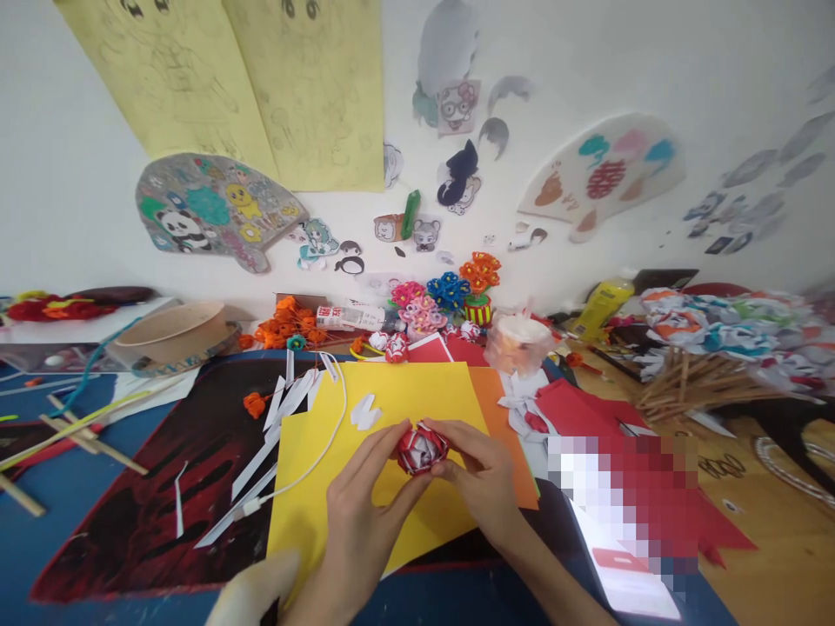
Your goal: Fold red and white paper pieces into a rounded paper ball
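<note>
Between my two hands is a red and white folded paper flower (423,450), a rounded ball shape held above yellow paper sheets (313,487). My left hand (365,487) grips its left side with fingertips and thumb. On the other side, my right hand (479,469) pinches the flower with thumb below and fingers on top. Small white paper pieces (366,412) lie on the yellow paper just beyond my left hand. Orange paper (499,404) shows from under the yellow sheets at the right.
A white cable (336,443) crosses the yellow paper's left side. White paper strips (261,461) lie left of it. Red paper (587,409) and a lit phone (626,556) are at right. Behind stand a wrapped cup (520,341), fuzzy flowers (424,309) and paper flowers on sticks (684,378).
</note>
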